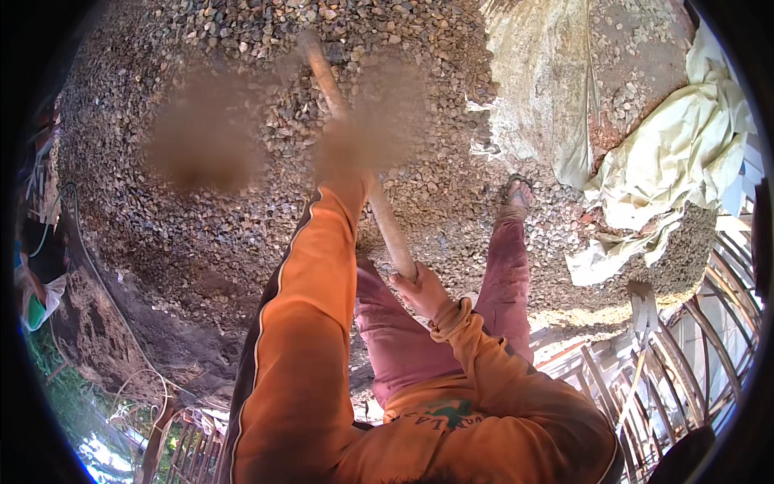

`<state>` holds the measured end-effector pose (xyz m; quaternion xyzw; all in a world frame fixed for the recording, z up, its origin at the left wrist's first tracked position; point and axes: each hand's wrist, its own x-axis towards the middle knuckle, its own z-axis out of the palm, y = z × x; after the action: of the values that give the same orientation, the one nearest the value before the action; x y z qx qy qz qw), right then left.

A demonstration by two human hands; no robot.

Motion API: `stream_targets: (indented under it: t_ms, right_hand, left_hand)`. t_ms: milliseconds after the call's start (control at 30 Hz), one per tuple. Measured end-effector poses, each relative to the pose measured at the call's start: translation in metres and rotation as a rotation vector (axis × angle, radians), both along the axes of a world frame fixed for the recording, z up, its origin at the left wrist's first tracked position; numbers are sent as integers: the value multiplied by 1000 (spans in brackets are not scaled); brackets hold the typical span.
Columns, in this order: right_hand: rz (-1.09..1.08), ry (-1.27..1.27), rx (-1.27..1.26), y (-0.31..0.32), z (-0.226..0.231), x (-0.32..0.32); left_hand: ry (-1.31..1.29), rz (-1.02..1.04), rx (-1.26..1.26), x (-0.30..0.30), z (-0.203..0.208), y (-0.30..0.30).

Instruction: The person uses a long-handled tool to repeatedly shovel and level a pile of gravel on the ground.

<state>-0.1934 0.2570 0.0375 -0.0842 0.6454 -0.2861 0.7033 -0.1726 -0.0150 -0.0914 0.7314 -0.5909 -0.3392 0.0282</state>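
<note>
Handle of straight, pale-brown wood (391, 230) slanting over loose, grey-brown gravel (242, 48).

From my remote seat I see the bare right hand (423, 292) wrapped round its near end, in front of faded pink trousers (403, 347). The left hand (345, 165) is farther up, at the shaft, but a blurry brown smudge (391, 105) veils it, so I cannot tell whether its fingers are closed. I judge the wide spacing gives leverage, the lower hand steering the butt. The far end lies over the stones; I can make out no tool head. One sandalled foot (518, 194) is set out to the right, probably for balance. Beyond it, crumpled, pale-yellow sheeting (669, 153) lies beside the gravel, perhaps just pushed aside there.
</note>
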Motion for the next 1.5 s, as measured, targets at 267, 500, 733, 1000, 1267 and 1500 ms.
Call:
stream_targets:
  t_ms: [267,500,733,1000,1267,1500]
  right_hand:
    - [291,239,275,130,64,-28]
    - [670,313,333,158,165,-70]
    - [624,519,113,88,60,-81]
    - [320,567,-632,-268,-115,-112]
    - [-8,209,-480,-260,-118,-80]
    - [-29,162,-284,-198,-62,-85]
  left_hand:
    - [385,265,455,-4,-28,196]
    - [539,695,730,32,35,357]
    - [1120,605,123,-9,103,122]
    - [821,73,-453,-89,113,-250]
    - [52,-111,-378,-117,17,-302]
    - [92,-129,-293,-126,16,-236]
